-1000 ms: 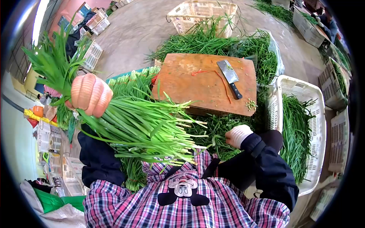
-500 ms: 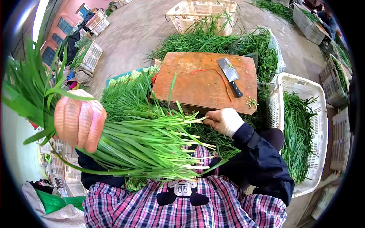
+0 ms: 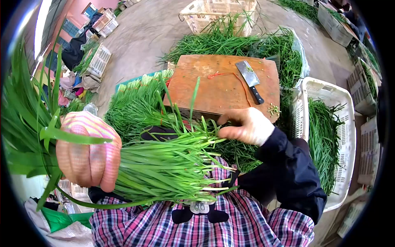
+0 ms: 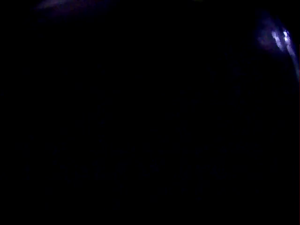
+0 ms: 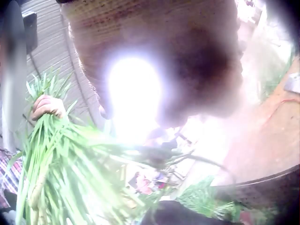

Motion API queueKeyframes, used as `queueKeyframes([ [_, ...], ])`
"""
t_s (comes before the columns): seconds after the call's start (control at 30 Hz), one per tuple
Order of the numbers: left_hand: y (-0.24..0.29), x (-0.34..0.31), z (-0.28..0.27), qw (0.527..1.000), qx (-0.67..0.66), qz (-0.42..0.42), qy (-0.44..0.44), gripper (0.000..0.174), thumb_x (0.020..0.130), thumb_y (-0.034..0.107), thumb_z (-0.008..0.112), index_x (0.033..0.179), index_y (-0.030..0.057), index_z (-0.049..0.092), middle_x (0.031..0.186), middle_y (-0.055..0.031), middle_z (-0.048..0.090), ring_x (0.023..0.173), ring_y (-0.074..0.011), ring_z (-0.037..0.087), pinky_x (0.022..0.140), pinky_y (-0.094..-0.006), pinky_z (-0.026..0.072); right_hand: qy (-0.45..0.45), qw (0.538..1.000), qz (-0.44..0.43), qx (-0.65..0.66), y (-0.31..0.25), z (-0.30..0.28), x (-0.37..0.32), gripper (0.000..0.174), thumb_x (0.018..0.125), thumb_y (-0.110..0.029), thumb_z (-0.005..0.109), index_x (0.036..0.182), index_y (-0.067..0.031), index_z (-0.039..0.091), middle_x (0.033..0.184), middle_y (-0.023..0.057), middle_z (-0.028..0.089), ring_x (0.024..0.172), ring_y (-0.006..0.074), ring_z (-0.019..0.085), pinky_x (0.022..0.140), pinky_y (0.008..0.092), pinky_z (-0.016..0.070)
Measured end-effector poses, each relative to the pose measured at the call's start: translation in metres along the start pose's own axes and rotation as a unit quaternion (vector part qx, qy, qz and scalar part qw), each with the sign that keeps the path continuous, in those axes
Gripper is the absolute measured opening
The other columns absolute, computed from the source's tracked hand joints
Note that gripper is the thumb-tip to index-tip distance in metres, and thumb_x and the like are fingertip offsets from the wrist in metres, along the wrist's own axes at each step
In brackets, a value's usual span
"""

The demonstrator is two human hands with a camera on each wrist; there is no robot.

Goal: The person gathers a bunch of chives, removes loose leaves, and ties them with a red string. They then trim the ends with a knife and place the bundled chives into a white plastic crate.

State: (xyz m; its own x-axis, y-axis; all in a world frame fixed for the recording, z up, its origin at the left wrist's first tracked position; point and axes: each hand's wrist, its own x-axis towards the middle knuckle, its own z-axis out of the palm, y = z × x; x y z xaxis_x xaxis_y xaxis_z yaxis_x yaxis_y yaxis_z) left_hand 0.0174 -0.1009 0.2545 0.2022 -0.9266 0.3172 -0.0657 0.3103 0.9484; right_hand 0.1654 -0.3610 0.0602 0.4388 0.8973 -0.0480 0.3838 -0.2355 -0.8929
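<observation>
In the head view my left hand (image 3: 88,150), in a pale striped knit glove, grips a large bunch of garlic chives (image 3: 164,164) around its leafy part. The leaves fan out beyond the fist at far left, and the pale stalk ends point right, over the plaid apron. My right hand (image 3: 249,126) is at the upper stalk ends, thumb and forefinger curled at a few stalks there. In the right wrist view the right glove (image 5: 154,51) looms close, partly washed out by glare, with the left fist (image 5: 48,107) around the bunch at left. The left wrist view is almost black.
A wooden board (image 3: 193,88) ahead bears a cleaver (image 3: 249,78), red string (image 3: 236,76) and green scraps. Bundled chives (image 3: 131,103) lie left of it, loose chives (image 3: 214,47) behind. A white crate (image 3: 347,164) of chives stands right, another crate (image 3: 218,16) at the back.
The left hand has brought the bunch lower and closer to the body. My right hand has risen from beside the knee to the stalk ends, and some upper stalks now stand up.
</observation>
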Motion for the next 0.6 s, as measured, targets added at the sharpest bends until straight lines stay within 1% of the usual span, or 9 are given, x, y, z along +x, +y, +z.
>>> queueKeyframes([
  [0.07,-0.001,0.01,0.002,1.0,-0.021,-0.014,0.016,0.02,0.094,0.001,0.044,0.083,-0.0085,0.058,0.075,-0.0176,0.062,0.064,-0.0262,0.062,0.065,-0.0408,0.0572,0.018,0.999,-0.038,-0.001,-0.017,0.015,0.005,0.036,0.076,-0.044,0.073,0.091,-0.011,0.07,0.074,0.0139,0.067,0.072,0.0317,0.066,0.068,0.0382,0.0513],
  [0.13,-0.022,0.026,-0.003,0.993,-0.029,0.111,0.013,0.022,0.095,0.004,0.043,0.084,-0.0091,0.057,0.073,-0.0174,0.061,0.063,-0.0216,0.062,0.064,-0.0395,0.0575,0.046,0.995,-0.063,-0.07,-0.01,0.03,0.01,0.03,0.078,-0.039,0.072,0.084,-0.01,0.068,0.067,0.0133,0.063,0.065,0.0341,0.063,0.061,0.0405,0.05],
  [0.17,-0.011,0.022,0.002,0.995,-0.073,0.052,0.035,0.011,0.076,-0.01,0.051,0.07,-0.0104,0.06,0.07,-0.027,0.062,0.061,-0.0341,0.062,0.065,-0.0475,0.0576,0.084,0.988,-0.093,-0.086,-0.006,0.035,0.01,0.025,0.08,-0.035,0.069,0.079,-0.0099,0.065,0.065,0.0138,0.062,0.063,0.0352,0.062,0.058,0.0421,0.0491],
  [0.2,-0.006,0.021,0.005,0.997,-0.064,0.027,0.041,0.015,0.081,-0.006,0.047,0.069,-0.0081,0.056,0.068,-0.0244,0.061,0.059,-0.0305,0.061,0.06,-0.0438,0.0557,0.069,0.983,-0.083,-0.151,0.005,0.036,0.009,0.021,0.08,-0.031,0.068,0.082,-0.01,0.067,0.067,0.0122,0.064,0.065,0.0326,0.064,0.058,0.0402,0.0504],
  [0.27,-0.003,0.02,0.013,0.997,-0.046,-0.024,0.048,0.026,0.091,0.001,0.041,0.066,-0.0036,0.049,0.065,-0.0194,0.059,0.055,-0.0233,0.06,0.05,-0.0364,0.052,0.045,0.965,-0.05,-0.254,0.039,0.038,0.007,0.021,0.081,-0.032,0.065,0.085,-0.0114,0.068,0.069,0.0132,0.065,0.069,0.0335,0.065,0.062,0.0431,0.0517],
  [0.4,-0.032,0.016,0.037,0.972,-0.05,0.173,0.154,0.029,0.092,0.002,0.039,0.063,0.0012,0.042,0.063,-0.0164,0.058,0.05,-0.0156,0.059,0.043,-0.03,0.049,-0.089,0.847,0.152,-0.502,0.08,0.01,0.011,0.025,0.081,-0.035,0.064,0.09,-0.0118,0.069,0.074,0.0139,0.068,0.074,0.0331,0.067,0.065,0.0453,0.0529],
  [0.47,-0.04,0.019,0.034,0.965,-0.061,0.214,0.14,0.024,0.089,0.001,0.042,0.065,0.0009,0.042,0.062,-0.0147,0.056,0.05,-0.015,0.058,0.045,-0.0298,0.0505,0.011,0.892,0.091,-0.443,0.066,-0.012,0.009,0.029,0.08,-0.037,0.067,0.092,-0.0109,0.07,0.077,0.0111,0.068,0.077,0.0315,0.068,0.067,0.0442,0.0534],
  [0.53,-0.045,0.026,0.02,0.971,-0.082,0.21,0.087,0.017,0.086,0.0,0.047,0.069,-0.0004,0.042,0.061,-0.0124,0.052,0.051,-0.0153,0.058,0.047,-0.0302,0.0529,0.117,0.966,-0.072,-0.22,0.017,-0.024,0.012,0.026,0.08,-0.024,0.071,0.101,-0.0088,0.07,0.077,0.0086,0.067,0.068,0.0256,0.065,0.064,0.0347,0.0519],
  [0.6,-0.05,0.035,0.002,0.973,-0.104,0.206,0.026,0.013,0.083,-0.001,0.052,0.073,-0.0016,0.042,0.06,-0.0101,0.048,0.052,-0.0157,0.057,0.05,-0.0307,0.0553,0.006,0.984,-0.163,0.066,-0.032,-0.027,0.02,0.027,0.083,-0.016,0.069,0.108,-0.0034,0.068,0.091,0.0081,0.07,0.076,0.0157,0.064,0.069,0.0295,0.0493],
])
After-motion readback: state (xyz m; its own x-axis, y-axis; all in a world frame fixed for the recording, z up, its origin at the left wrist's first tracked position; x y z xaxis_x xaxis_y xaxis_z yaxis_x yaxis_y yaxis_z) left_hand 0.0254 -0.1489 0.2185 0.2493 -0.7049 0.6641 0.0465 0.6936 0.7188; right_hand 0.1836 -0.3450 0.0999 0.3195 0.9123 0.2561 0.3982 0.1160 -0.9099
